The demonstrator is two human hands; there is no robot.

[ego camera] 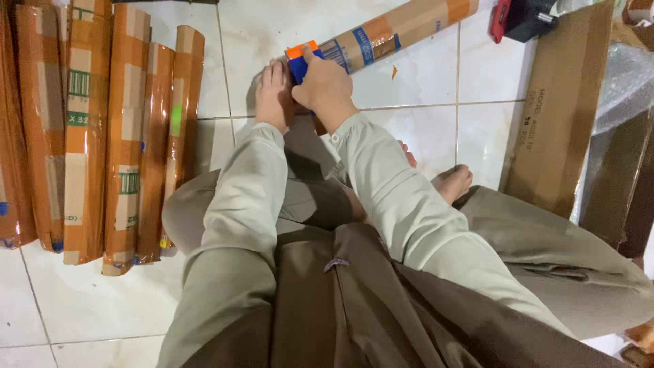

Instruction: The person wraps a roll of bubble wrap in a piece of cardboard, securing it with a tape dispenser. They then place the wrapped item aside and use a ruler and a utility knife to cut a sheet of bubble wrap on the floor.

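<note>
A long cardboard roll (402, 27) wrapped in orange and blue tape lies on the white tiled floor, slanting up to the right. Its near end (303, 58) is capped in orange and blue tape. My right hand (327, 85) is closed over that end from the right. My left hand (274, 92) lies flat against the end from the left, fingers together and stretched out. Both arms wear pale long sleeves. My knees and a bare foot (453, 180) show below.
Several finished rolls taped in orange (122, 136) lie side by side at the left. A flat brown cardboard sheet (562, 109) leans at the right beside bubble wrap (623, 82). A red and black tape dispenser (521, 17) sits at the top right.
</note>
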